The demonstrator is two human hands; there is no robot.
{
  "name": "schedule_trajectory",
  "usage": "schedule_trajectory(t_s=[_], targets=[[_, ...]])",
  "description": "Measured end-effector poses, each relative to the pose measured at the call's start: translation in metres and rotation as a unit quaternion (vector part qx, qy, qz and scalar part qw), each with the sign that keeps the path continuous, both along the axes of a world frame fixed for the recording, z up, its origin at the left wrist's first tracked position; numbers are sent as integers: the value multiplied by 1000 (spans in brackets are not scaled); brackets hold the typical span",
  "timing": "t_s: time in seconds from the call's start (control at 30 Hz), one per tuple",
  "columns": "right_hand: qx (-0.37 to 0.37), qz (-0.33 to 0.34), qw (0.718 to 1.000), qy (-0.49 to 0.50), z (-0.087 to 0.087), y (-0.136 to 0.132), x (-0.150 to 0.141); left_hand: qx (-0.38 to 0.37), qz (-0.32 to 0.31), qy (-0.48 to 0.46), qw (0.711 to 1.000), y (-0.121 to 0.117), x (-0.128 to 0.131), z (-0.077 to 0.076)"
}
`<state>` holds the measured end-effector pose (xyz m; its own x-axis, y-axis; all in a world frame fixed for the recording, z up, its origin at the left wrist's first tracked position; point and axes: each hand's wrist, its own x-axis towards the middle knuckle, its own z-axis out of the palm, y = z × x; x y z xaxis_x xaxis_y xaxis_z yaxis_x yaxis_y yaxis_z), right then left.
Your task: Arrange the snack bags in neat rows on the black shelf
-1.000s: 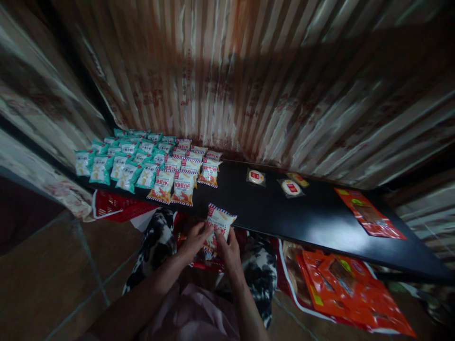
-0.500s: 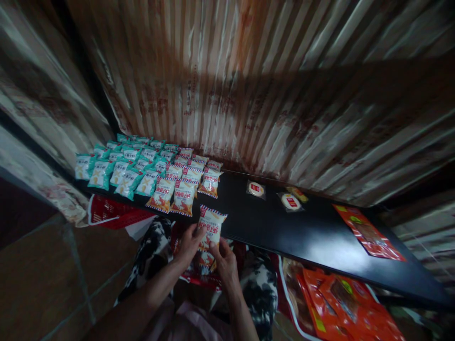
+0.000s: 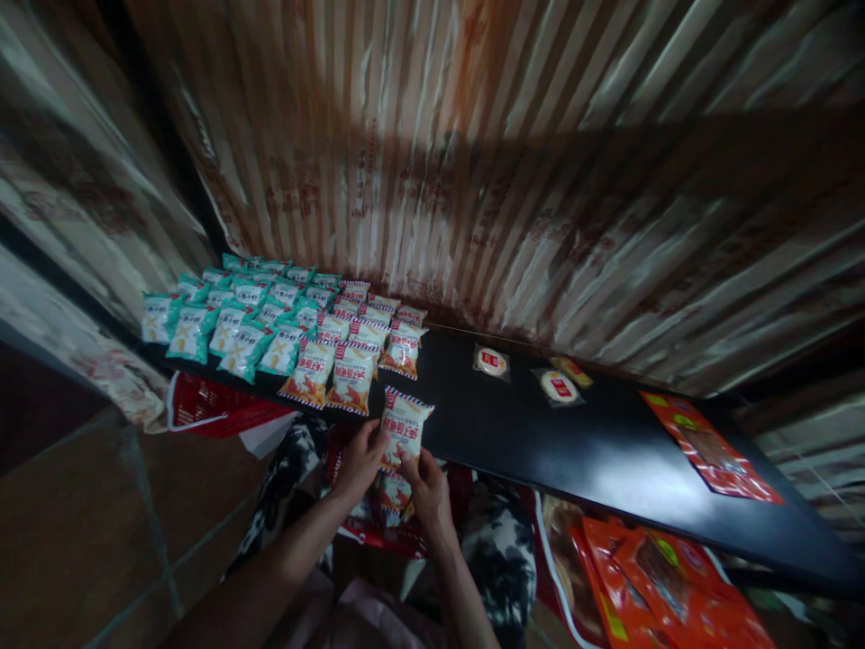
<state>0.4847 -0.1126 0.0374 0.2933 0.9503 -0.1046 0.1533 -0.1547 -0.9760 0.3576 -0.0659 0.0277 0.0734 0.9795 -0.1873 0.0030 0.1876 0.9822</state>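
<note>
Between my two hands is a white and orange snack bag (image 3: 404,431) with red lettering, held at the shelf's front edge. My left hand (image 3: 365,460) is closed on its left side, and my right hand (image 3: 427,487) grips its lower right corner with the thumb on the front. Just left of it on the black shelf (image 3: 473,424) stand several matching snack bags (image 3: 351,377) in rows. Beyond those are rows of teal and white snack bags (image 3: 243,347). Under my hands, a red basket (image 3: 388,541) between my knees holds more of the orange and white bags.
Two small round white packs (image 3: 490,361) and a yellow packet (image 3: 573,370) lie mid-shelf. Further right is a flat red packet (image 3: 709,446). A basket below right holds orange packages (image 3: 666,577). Another red bag (image 3: 209,404) sits below left. A pleated curtain (image 3: 432,162) hangs behind.
The view has shifted slightly. Both hands still hold the same snack bag at the shelf's front edge, with hardly any movement of the bag; the shelf rows look the same.
</note>
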Motion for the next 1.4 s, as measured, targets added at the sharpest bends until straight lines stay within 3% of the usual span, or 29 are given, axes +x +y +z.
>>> schedule_trajectory(t_s=[0.3, 0.6, 0.93, 1.17, 1.4], targets=[[-7, 60, 996, -67, 6, 17, 11, 39, 30, 26, 998, 16, 6, -6], [-17, -8, 986, -167, 3, 33, 22, 84, 43, 109, 990, 14, 9, 6], [-18, -22, 977, -210, -2, 46, 26, 219, 9, 271, 937, 6, 16, 6], [-7, -16, 973, -229, 2, 52, 27, 253, -6, 289, 923, 9, 19, -2], [-3, -27, 965, -259, -9, 69, 29, 282, -2, 318, 905, 18, 27, -12]])
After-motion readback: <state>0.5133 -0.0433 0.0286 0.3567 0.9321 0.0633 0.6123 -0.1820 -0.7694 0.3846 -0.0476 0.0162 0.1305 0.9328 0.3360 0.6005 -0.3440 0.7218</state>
